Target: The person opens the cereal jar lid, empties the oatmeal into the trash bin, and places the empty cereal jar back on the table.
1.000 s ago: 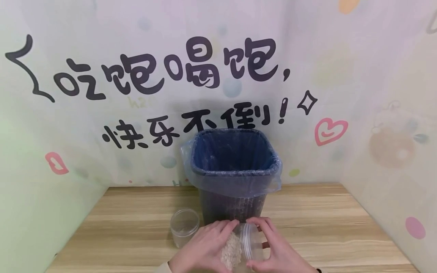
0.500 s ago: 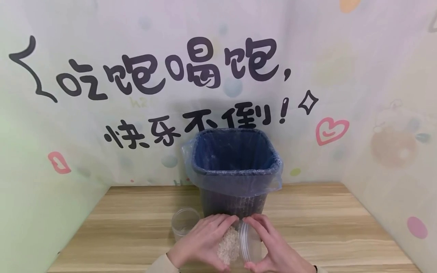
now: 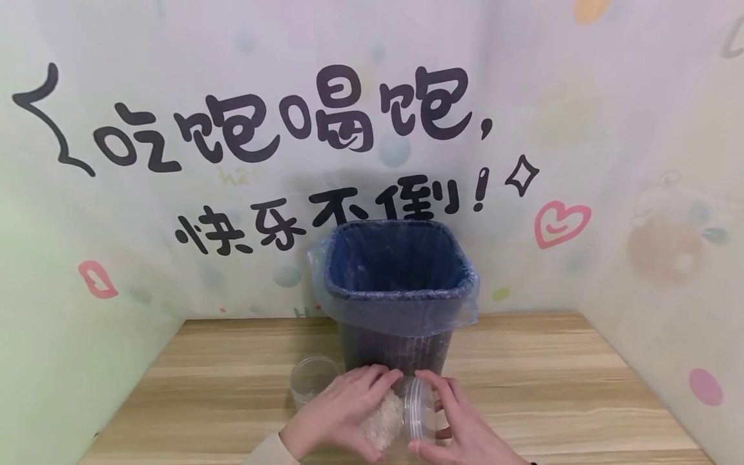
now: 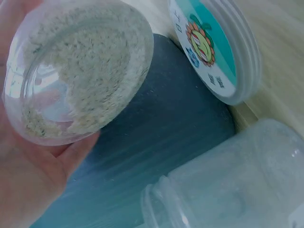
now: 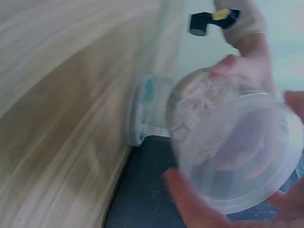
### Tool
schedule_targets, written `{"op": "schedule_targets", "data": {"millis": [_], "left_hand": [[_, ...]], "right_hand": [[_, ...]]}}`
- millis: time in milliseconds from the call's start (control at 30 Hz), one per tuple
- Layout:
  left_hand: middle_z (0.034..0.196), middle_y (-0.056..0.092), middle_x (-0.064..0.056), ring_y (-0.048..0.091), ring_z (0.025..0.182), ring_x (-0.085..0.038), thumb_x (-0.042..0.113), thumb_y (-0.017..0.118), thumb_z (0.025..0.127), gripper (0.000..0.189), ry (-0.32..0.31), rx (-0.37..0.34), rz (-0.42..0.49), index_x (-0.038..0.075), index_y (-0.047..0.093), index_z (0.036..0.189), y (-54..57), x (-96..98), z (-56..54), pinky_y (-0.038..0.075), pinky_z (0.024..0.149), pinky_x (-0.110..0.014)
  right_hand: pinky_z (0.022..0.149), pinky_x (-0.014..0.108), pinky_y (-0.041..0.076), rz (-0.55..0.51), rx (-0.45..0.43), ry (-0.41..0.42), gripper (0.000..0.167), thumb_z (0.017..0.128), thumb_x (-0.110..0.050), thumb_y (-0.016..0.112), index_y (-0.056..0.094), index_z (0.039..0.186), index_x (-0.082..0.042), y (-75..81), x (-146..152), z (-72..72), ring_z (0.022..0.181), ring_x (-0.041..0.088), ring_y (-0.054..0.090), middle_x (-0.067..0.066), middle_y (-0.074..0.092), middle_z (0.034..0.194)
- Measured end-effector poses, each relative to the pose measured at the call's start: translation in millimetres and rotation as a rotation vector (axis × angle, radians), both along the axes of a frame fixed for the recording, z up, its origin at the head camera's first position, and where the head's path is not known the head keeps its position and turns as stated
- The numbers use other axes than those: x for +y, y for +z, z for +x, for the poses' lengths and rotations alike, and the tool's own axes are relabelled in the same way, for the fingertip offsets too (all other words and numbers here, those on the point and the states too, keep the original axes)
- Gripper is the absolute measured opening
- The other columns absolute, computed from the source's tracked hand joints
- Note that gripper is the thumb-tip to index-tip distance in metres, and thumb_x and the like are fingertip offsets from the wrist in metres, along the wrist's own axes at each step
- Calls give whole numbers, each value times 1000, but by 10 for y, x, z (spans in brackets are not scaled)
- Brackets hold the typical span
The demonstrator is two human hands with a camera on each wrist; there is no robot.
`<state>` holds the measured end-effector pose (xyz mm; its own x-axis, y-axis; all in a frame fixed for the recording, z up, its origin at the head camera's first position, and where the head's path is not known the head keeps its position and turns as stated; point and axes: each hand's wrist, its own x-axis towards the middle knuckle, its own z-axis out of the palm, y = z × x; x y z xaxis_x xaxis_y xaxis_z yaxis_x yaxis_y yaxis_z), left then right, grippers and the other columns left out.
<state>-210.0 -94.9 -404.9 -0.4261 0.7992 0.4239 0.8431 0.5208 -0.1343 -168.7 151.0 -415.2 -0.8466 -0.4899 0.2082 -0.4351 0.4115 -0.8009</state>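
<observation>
In front of the bin, both hands hold a clear plastic jar [image 3: 384,420] of pale grains on its side. My left hand [image 3: 340,410] grips its body, and the left wrist view shows the round base [image 4: 88,78] with grains behind it. On the other end sits a translucent ridged lid [image 3: 420,408], gripped at its edge by my right hand [image 3: 465,426]. Fingers and thumb spread round this lid in the right wrist view, which is blurred. An open clear jar [image 3: 310,374] stands left of the hands, partly covered by the left one.
A dark bin [image 3: 395,345] with a blue bag liner [image 3: 401,316] stands right behind the hands, against the wall. A second lid [image 4: 223,52] with a teal sunflower label is on the wooden table [image 3: 552,387] by the bin, hidden in the head view.
Both hands and the grain jar have shifted slightly left. The right fingers have moved a little on the lid. The open jar and the bin stand where they were.
</observation>
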Motion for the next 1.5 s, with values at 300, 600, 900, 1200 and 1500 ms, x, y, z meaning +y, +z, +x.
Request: {"op": "schedule_targets", "data": {"millis": [300,600,900,1200,1500], "left_hand": [[118,60,-3,58,102,-14,63,84,52,110,-52,-172,97,5,42,136,-13,-26,29,48,86,-30],[132,54,-4,54,114,-11,41,82,73,95,-216,-682,120,6,32,145,-22,-223,-23,45,92,-24],[133,54,-6,54,115,-12,42,81,74,93,-207,-669,91,5,33,144,13,-293,-9,45,92,-23],[125,58,-3,56,110,-9,51,81,69,95,-141,-519,24,4,39,140,-3,-285,19,45,90,-20],[117,60,0,57,102,-6,52,82,66,93,-134,-489,25,7,41,137,5,-238,16,45,84,-16]], "right_hand": [[59,25,50,7,302,93,76,84,-37,74,34,145,-18,-45,6,-89,95,21,42,12,38,115],[85,31,50,157,498,439,76,86,-46,69,34,147,-18,200,7,-145,122,26,39,13,25,143],[94,32,46,215,564,561,75,87,-42,70,34,148,-18,365,33,-174,130,26,37,13,19,152],[85,41,53,39,58,490,83,83,-20,78,28,149,-20,420,115,-146,132,29,35,7,23,149],[90,34,49,-9,-62,348,73,90,-19,69,22,144,-2,181,12,-158,124,26,37,17,27,142]]}}
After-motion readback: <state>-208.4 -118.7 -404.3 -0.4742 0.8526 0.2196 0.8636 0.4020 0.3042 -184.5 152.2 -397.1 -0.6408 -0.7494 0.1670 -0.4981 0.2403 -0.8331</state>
